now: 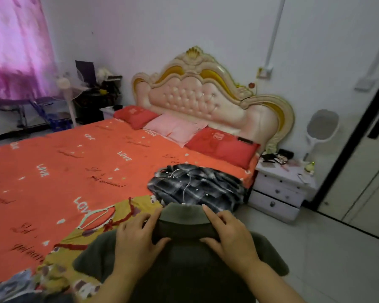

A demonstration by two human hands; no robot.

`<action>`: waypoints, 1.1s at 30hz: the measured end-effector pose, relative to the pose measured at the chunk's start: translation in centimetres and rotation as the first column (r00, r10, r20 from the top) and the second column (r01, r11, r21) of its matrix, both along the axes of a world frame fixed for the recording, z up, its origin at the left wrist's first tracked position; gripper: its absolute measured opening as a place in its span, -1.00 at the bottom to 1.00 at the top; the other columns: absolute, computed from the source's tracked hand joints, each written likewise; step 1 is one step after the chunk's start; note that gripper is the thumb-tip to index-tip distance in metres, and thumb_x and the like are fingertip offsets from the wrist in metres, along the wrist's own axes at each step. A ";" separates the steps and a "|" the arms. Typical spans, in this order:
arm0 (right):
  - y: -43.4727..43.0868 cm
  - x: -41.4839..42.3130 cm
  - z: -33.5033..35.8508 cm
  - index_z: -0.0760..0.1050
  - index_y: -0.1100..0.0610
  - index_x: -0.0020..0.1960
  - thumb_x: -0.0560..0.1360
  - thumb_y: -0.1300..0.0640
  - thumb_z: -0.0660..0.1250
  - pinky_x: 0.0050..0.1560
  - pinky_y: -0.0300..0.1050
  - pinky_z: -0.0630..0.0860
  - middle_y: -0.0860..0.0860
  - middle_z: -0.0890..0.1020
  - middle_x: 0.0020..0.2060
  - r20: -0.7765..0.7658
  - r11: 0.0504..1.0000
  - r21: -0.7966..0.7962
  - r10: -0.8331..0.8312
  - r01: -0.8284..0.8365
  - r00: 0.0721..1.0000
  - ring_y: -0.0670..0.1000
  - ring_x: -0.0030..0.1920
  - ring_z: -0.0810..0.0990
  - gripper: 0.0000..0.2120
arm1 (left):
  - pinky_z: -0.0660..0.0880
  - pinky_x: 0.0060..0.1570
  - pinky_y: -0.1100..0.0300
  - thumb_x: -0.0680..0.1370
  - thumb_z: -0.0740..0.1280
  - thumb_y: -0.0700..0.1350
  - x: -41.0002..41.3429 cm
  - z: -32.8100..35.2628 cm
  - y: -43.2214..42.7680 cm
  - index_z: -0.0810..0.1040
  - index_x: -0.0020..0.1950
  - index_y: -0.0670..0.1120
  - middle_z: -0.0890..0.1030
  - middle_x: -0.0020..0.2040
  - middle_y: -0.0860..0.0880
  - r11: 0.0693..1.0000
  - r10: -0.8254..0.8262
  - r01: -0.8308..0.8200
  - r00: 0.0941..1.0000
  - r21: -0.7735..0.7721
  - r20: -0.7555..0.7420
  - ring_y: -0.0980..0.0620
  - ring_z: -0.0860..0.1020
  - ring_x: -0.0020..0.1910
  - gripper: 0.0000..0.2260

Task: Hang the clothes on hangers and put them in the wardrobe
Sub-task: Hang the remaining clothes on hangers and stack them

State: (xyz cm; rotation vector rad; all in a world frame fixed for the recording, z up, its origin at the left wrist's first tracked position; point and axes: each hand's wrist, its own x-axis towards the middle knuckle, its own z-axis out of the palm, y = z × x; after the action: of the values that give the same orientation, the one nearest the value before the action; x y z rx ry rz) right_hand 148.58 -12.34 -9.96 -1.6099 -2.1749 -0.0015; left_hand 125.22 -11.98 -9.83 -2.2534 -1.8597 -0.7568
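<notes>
Left hand (138, 235) and right hand (228, 232): each grip is clamped on the olive shirt (184, 270) at its collar; plaid shirt (197, 186) lies at twelve o'clock on the bed (74, 167).

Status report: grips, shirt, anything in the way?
Left grip and right grip pinch green shirt collar. Shirt lies flat at bed edge. Plaid shirt just beyond collar.

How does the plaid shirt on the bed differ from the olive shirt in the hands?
The plaid shirt is checked, while the olive shirt is plain. The plaid shirt lies bunched and untouched. The olive shirt is spread out, its collar held by the left hand and the right hand. Both are dark shirts.
</notes>
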 end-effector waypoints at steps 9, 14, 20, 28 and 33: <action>9.5 17.6 3.8 0.38 0.00 0.40 0.29 -0.14 0.51 -0.26 -0.11 0.52 0.01 0.54 -0.12 0.147 0.996 0.076 -0.050 0.039 0.988 0.01 -0.25 0.55 -0.26 | 0.44 0.01 -0.03 0.24 0.51 0.20 18.4 0.5 11.2 0.52 0.26 -0.02 0.61 0.00 0.00 0.997 0.008 -0.002 0.997 -0.083 0.080 -0.07 0.56 0.00 -0.35; 16.4 23.9 3.3 0.44 0.06 0.36 0.24 -0.11 0.57 -0.34 -0.15 0.51 0.01 0.54 -0.18 0.146 0.991 0.122 -0.065 0.047 0.987 -0.02 -0.29 0.54 -0.25 | 0.40 0.01 0.00 0.28 0.48 0.21 24.8 0.3 18.7 0.49 0.30 -0.03 0.60 0.03 -0.01 0.998 -0.031 0.036 0.997 -0.053 0.076 -0.07 0.55 0.03 -0.35; 27.5 31.5 1.2 -0.08 -0.18 0.49 0.46 -0.26 0.26 -0.08 -0.25 0.41 -0.05 0.44 0.05 0.182 0.993 0.075 -0.106 0.094 0.978 -0.10 -0.08 0.46 -0.25 | 0.41 0.02 -0.02 0.28 0.48 0.23 31.5 -1.8 30.4 0.49 0.30 -0.03 0.59 -0.02 -0.03 0.995 -0.089 0.093 0.991 -0.038 0.103 -0.08 0.56 0.00 -0.33; 42.2 40.1 2.2 -0.09 -0.18 0.44 0.40 -0.25 0.35 -0.15 -0.25 0.45 -0.04 0.50 -0.02 0.206 0.992 0.102 -0.093 0.073 0.974 -0.12 -0.14 0.47 -0.19 | 0.20 0.21 0.15 0.46 0.20 0.33 38.1 -3.4 45.5 0.23 0.45 0.18 0.44 0.12 0.11 0.976 -0.113 0.149 0.970 -0.158 0.215 0.09 0.37 0.17 -0.41; 51.4 44.2 2.2 0.32 0.01 0.42 0.25 -0.19 0.53 -0.33 -0.27 0.46 -0.02 0.57 -0.15 0.248 0.993 0.115 -0.040 0.011 0.968 -0.09 -0.29 0.54 -0.17 | 0.30 0.16 0.06 0.46 0.32 0.20 42.4 -3.6 53.0 0.42 0.37 0.08 0.52 0.07 0.03 0.990 -0.051 0.080 0.971 -0.117 0.234 -0.01 0.47 0.11 -0.50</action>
State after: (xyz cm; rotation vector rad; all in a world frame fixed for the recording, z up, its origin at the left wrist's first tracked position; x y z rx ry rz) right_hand 192.78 39.09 -7.73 -1.6484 -2.2916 -0.3478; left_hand 167.59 41.04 -13.45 -2.4057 -1.9917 -0.9762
